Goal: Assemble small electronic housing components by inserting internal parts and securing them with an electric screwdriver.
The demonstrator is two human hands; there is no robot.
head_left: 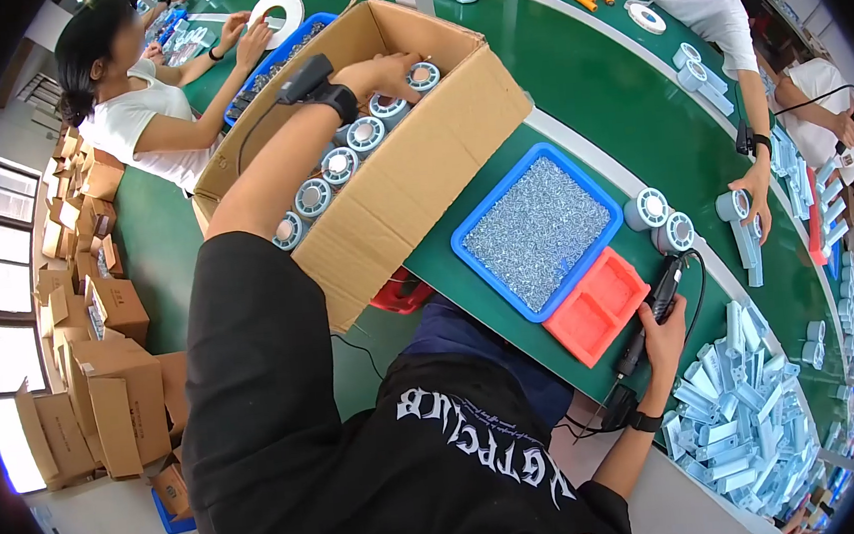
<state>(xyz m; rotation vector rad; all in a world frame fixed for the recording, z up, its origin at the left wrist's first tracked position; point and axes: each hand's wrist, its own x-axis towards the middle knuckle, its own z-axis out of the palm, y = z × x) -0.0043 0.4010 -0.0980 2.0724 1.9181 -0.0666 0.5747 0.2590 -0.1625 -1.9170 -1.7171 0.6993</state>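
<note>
Right of centre in the frame, the dark power screwdriver slants, its long axis running from the corded end at upper right to the tip at lower left; the right hand has its fingers curled around the body. At upper centre, the left hand reaches into the cardboard box, fingers at the topmost round unit; whether they pinch it, I cannot tell

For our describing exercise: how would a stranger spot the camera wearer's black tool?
On the green table, find the blue tray of small pieces, then the red tray beside it. Right of that, the wearer's right hand grips the tool: slim and black, unlike the wide, bright trays.
</note>
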